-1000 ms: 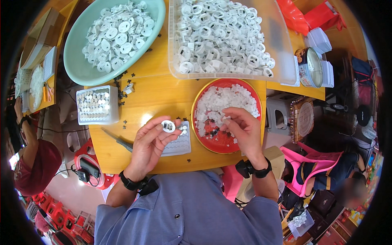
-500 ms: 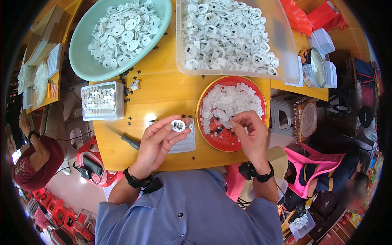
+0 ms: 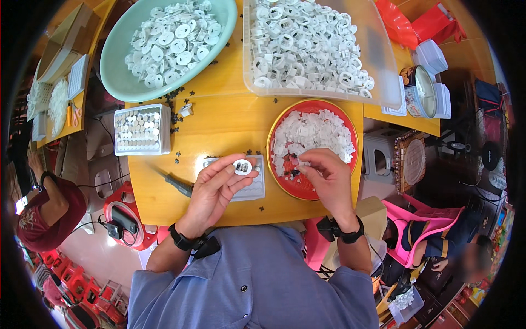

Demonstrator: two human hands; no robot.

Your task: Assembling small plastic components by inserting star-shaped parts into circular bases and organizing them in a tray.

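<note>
Between the thumb and fingers of my left hand (image 3: pixel 215 183) is a small round white plastic part (image 3: pixel 243 167), its dark-slotted face turned up. My right hand (image 3: pixel 330 178) is closed in a pinch over the near part of a gold-rimmed red plate (image 3: pixel 315 196). A small white plastic piece (image 3: pixel 303 163) shows at its fingertips. Many similar white pieces (image 3: pixel 312 131) lie heaped on the plate, with a few dark bits near the pinch. Beneath my left hand, partly covered, a pale plastic tray (image 3: pixel 255 189) rests on the yellow table (image 3: pixel 219 120).
A green basin (image 3: pixel 109 71) and a clear bin (image 3: pixel 383 82), both full of round white parts, stand at the back. Stacked trays of silvery discs (image 3: pixel 142 131) sit left, near scattered black bits (image 3: pixel 174 104). A dark-handled tool (image 3: pixel 178 185) lies by my left hand.
My right hand has shifted left over the red plate, and a small white piece now shows in its pinch. My left hand keeps the round white part in nearly the same place.
</note>
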